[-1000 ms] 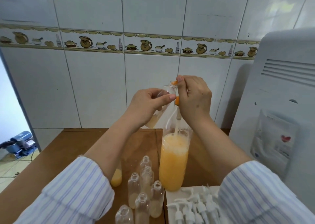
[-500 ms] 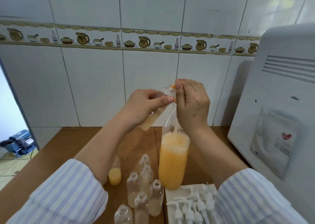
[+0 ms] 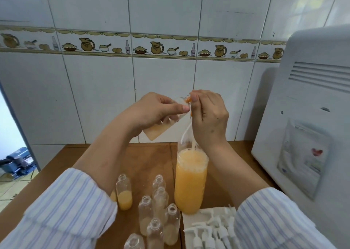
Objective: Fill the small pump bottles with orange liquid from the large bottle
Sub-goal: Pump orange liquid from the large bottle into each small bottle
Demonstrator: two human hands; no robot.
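Since the earlier frame both hands sit lower: left hand [image 3: 151, 112] grips tilted small bottle [image 3: 161, 127], right hand [image 3: 206, 116] pinches tube [image 3: 186, 132] from large bottle [image 3: 190, 180] on tabletop [image 3: 149, 159]; keep the neck aligned and steady.

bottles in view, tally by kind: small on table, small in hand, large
small bottles standing on the table, necks showing: 7
small bottle in the left hand: 1
large bottle: 1
total: 9; another may hide behind the left sleeve

White tiled wall [image 3: 98, 97] – jug-pattern border [image 3: 162, 47]; wooden table [image 3: 149, 159]; white appliance [image 3: 310, 104] at right.
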